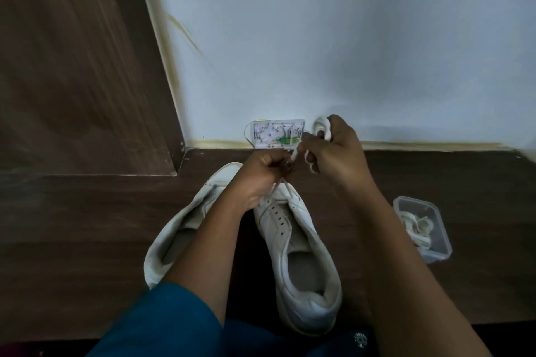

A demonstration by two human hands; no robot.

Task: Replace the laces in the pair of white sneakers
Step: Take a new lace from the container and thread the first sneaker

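Item: lace replacement, head view, one moment

- Left hand (262,174): fingers curled, pinching the lace (318,124) just above the toe end of the shoe (301,255)
- Right hand (333,151): just beside the left and slightly higher, fingers closed round a bunched loop of the same lace; a short strand spans the gap between the two hands
- Lace: white; two strands drop from the left-hand pinch to the front eyelets directly below it; the eyelets nearer the person are bare
- Shoe: white, standing on the floor (87,226) below both hands, toe away from the person, opening toward them
- Other shoe (185,229): white, under the left forearm, to the left of the grip, tilted outward, partly hidden by the arm
- Tub (435,252): clear plastic, lidless, on the floor right of the right forearm, well apart from the grip; holds more laces (414,226), white, coiled
- Wall box (278,133): small, white, at the foot of the wall (319,38), just beyond the hands; green part inside
- Blue garment (162,324): below the left elbow, at the lower edge
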